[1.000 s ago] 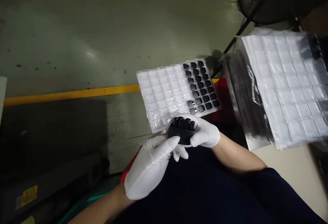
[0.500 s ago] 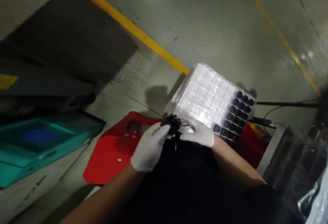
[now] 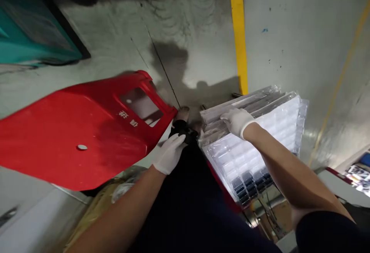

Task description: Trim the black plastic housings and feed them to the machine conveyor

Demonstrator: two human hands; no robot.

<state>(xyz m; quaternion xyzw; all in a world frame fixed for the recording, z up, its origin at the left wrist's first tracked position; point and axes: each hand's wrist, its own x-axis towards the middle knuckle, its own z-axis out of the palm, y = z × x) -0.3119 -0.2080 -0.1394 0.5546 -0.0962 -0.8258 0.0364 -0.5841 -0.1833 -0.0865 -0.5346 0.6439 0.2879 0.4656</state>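
At centre frame, my left hand [image 3: 169, 153] gripped the small black part [image 3: 182, 129]: rigid, light. My right hand [image 3: 237, 121] rested flat on the clear tray stack [image 3: 277, 125], flimsy-looking; I judged edges the safest hold.

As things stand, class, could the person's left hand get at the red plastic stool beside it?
Probably yes. The left hand lies right by the red stool's edge with nothing between them, but it is closed on a small black part, so only a touch seems possible.
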